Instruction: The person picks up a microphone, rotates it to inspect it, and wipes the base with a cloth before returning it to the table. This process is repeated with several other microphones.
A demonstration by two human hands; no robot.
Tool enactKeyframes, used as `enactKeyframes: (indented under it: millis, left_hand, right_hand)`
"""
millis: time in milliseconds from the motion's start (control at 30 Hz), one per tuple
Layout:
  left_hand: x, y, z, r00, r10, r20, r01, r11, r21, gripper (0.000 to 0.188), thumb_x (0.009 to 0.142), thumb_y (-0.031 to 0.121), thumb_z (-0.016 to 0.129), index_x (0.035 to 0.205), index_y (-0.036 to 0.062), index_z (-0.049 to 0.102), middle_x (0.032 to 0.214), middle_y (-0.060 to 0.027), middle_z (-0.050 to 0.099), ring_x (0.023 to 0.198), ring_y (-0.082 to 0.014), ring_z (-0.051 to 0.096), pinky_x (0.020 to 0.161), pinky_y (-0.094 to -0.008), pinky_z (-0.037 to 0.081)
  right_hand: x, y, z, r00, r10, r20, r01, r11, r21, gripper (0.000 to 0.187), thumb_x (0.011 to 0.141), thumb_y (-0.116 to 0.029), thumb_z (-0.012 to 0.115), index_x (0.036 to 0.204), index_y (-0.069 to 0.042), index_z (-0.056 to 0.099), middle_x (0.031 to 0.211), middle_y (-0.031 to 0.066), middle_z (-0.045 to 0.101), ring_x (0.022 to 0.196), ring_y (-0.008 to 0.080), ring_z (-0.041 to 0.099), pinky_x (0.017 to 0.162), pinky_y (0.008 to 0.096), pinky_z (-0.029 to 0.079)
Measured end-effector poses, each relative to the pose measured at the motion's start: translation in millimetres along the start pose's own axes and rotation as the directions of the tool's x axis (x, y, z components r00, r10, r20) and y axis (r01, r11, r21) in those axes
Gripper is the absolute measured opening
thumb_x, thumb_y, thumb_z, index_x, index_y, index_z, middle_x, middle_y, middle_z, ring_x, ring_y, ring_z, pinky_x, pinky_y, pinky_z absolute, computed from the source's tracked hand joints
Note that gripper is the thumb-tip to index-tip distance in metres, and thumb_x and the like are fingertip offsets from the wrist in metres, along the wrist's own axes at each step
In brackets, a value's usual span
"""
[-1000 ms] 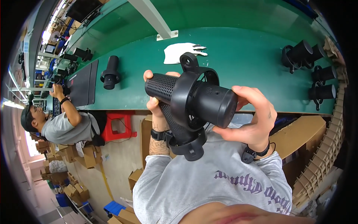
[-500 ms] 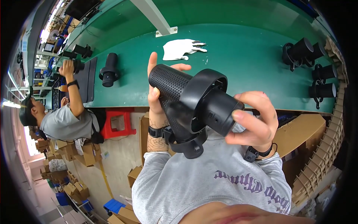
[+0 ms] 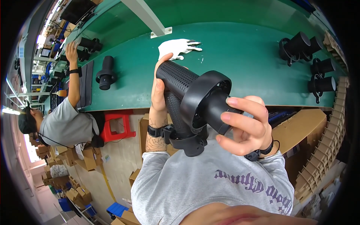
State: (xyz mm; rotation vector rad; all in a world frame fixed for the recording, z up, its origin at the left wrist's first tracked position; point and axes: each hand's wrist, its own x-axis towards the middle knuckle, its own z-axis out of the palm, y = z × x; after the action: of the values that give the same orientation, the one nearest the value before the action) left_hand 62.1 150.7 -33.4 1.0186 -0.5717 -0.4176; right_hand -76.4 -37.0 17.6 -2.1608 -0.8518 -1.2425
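One black cylindrical microphone with a perforated grille (image 3: 193, 93) slants across a second black perforated microphone (image 3: 179, 118), both held up at the near edge of the flat green bench (image 3: 240, 56). The bare left hand (image 3: 159, 93) has its fingers curled round the first one's grille end; how the second is secured is hidden. The bare right hand (image 3: 249, 129) has its fingers bent and loosely spread at the smooth black end, fingertips touching it, though I cannot tell whether they grip firmly. Both bodies look stiff and fairly weighty. The textured grille probably gives the surer hold, while the smooth end may slip. The broad black ring mount (image 3: 190, 101) seems likelier to suffer from squeezing.
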Motion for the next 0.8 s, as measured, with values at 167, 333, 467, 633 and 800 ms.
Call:
enactKeyframes:
  millis: [167, 333, 467, 633, 800]
  left_hand:
    - [3.0, 0.0, 2.9, 0.998, 0.052, -0.026, -0.053, 0.996, -0.068, 0.065, 0.088, 0.050, 0.053, 0.134, 0.0102, 0.031, 0.110, -0.0230, 0.052, 0.092, -0.0244, 0.057, 0.080, -0.0343, 0.051]
    - [2.1, -2.4, 0.1, 0.993, 0.115, -0.042, -0.114, 0.993, 0.014, 0.063, 0.086, 0.048, 0.053, 0.132, 0.0118, 0.031, 0.110, -0.0261, 0.050, 0.091, -0.0271, 0.057, 0.078, -0.0347, 0.050]
    - [1.6, -0.3, 1.5, 0.988, 0.146, -0.041, -0.147, 0.989, -0.023, 0.063, 0.085, 0.044, 0.056, 0.131, 0.0100, 0.030, 0.110, -0.0273, 0.051, 0.090, -0.0275, 0.058, 0.077, -0.0354, 0.052]
    - [2.0, -1.0, 1.7, 0.977, 0.208, -0.053, -0.213, 0.972, -0.100, 0.062, 0.082, 0.038, 0.059, 0.129, 0.0098, 0.031, 0.108, -0.0300, 0.051, 0.089, -0.0300, 0.059, 0.075, -0.0376, 0.053]
    - [1.0, 1.0, 0.9, 0.975, 0.213, -0.063, -0.218, 0.971, -0.102, 0.066, 0.080, 0.038, 0.060, 0.132, 0.0112, 0.030, 0.109, -0.0311, 0.050, 0.091, -0.0317, 0.059, 0.078, -0.0388, 0.054]
  right_hand:
    - [-3.8, 6.1, 0.4, 0.998, 0.048, -0.043, -0.042, 0.990, 0.133, 0.046, 0.068, 0.013, 0.058, 0.099, -0.021, 0.057, 0.108, 0.0115, 0.055, 0.098, 0.0325, 0.057, 0.071, 0.0402, 0.051]
    - [-9.8, 1.0, -8.6, 0.940, 0.331, -0.081, -0.307, 0.926, 0.218, 0.035, 0.073, -0.003, 0.061, 0.105, -0.010, 0.050, 0.109, 0.0200, 0.054, 0.097, 0.0370, 0.058, 0.079, 0.0465, 0.051]
    - [-14.8, 6.8, -8.2, 0.900, 0.430, -0.072, -0.403, 0.884, 0.238, 0.067, 0.060, -0.031, 0.081, 0.113, -0.002, 0.050, 0.108, 0.0214, 0.057, 0.096, 0.0323, 0.060, 0.078, 0.0401, 0.051]
    - [-18.4, 2.1, -4.5, 0.857, 0.513, -0.045, -0.493, 0.842, 0.218, 0.074, 0.048, -0.023, 0.087, 0.109, 0.000, 0.053, 0.097, 0.0184, 0.062, 0.089, 0.0287, 0.063, 0.075, 0.0349, 0.051]
    - [-16.0, 0.6, -4.3, 0.873, 0.485, -0.051, -0.469, 0.864, 0.185, 0.073, 0.044, -0.014, 0.085, 0.108, 0.000, 0.053, 0.094, 0.0178, 0.063, 0.085, 0.0294, 0.065, 0.072, 0.0345, 0.052]
